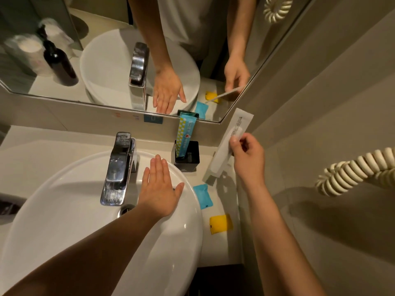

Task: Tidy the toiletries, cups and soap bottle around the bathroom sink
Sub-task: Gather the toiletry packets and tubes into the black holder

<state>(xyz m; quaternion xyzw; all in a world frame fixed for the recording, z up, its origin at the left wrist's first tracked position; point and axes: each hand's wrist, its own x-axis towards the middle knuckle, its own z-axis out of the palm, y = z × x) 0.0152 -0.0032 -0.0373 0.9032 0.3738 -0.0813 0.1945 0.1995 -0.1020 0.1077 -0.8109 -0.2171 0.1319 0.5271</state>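
Note:
My right hand (249, 159) grips a long white wrapped packet (227, 147) held tilted above the counter's right end, close to the wall. My left hand (159, 186) lies flat and open on the rim of the white sink (64, 210), just right of the chrome tap (119, 167). A square black holder (188, 157) stands behind the sink with a blue and yellow sachet (184, 135) upright in it. A small blue packet (203, 196) and a yellow packet (221, 223) lie flat on the counter to the right of the sink.
The mirror (106, 50) above the counter reflects a dark soap bottle (58, 60) and wrapped cups (30, 52) on the left side, which are outside the direct view. A coiled cream cord (352, 169) hangs by the right wall.

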